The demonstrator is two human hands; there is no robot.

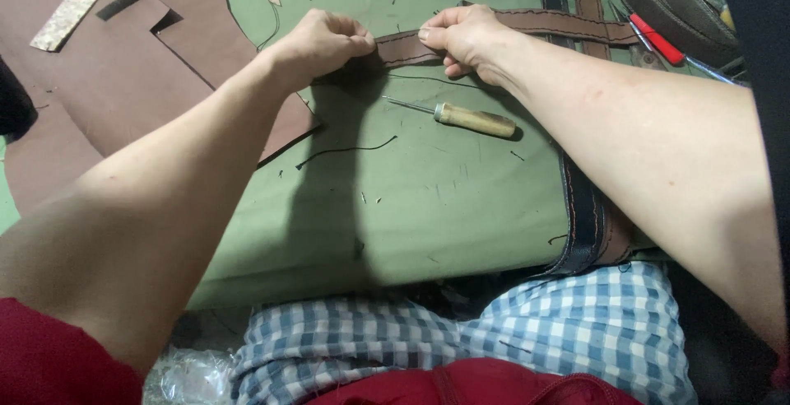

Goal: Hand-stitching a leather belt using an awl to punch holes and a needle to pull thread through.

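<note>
- The bench [395, 207], covered by a dull green mat, is being used as the work surface and is filling most of the view.
- Large flat sheets of dark brown leather [123, 76] are lying on the bench's left part, partly under the left forearm.
- A long brown leather strap with dark stitching along its edges [527, 22] is being held flat on the far side of the bench, running from between the two hands out to the right.
- The left hand [321, 43] is being kept closed, its fingertips pinching the strap's left end.
- The right hand [465, 39] is being pressed on the strap just beside the left, fingers curled and gripping it.
- A slim awl with a pale wooden handle and metal spike [473, 118] is lying on the mat near the right wrist, untouched.
- A loose dark thread [346, 151] is lying below the awl.
</note>
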